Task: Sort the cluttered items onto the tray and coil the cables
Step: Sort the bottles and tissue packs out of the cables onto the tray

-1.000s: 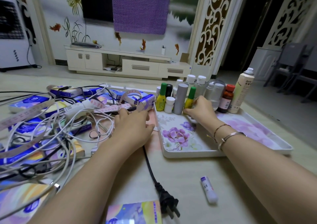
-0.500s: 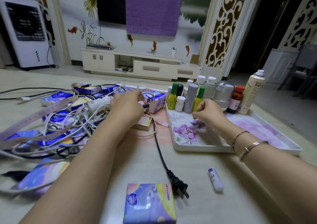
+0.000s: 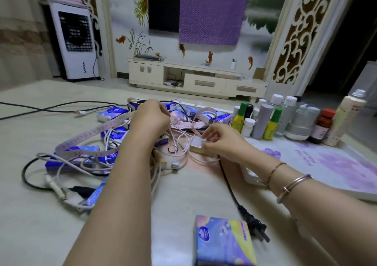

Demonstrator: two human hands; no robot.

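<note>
- Fingers of the left hand (image 3: 152, 119) curl down into the tangle of white cables (image 3: 179, 143); they seem to be gripping strands there, but the back of the hand hides exactly what they hold.
- Fingers of the right hand (image 3: 221, 141) are bent, with the fingertips (image 3: 206, 138) pinching a small flat white-topped box (image 3: 199, 146) that lies just beside the cable tangle.
- A pink measuring tape (image 3: 95, 135) runs out leftward from under the left hand, draped over blue tissue packs (image 3: 113, 113), and another loop of it arches just beyond the right fingertips.
- A black power cord (image 3: 229, 186) passes under the right wrist and ends in a plug (image 3: 254, 228) near the viewer.
- One more tissue pack (image 3: 223, 241) lies alone, nearest the viewer, touching or almost touching the plug.
- To the right of the right hand sits the floral tray (image 3: 334, 176), the forearm crossing its near corner.
- Along the tray's far edge, beyond the right fingers, stand bottles (image 3: 263, 123) packed close together: yellow ones with green caps, a grey cylinder, clear ones with white caps, a brown one with a red cap, and a tall cream spray can (image 3: 344, 119) at the right end.
- Two bracelets (image 3: 289, 184) circle the right wrist.
</note>
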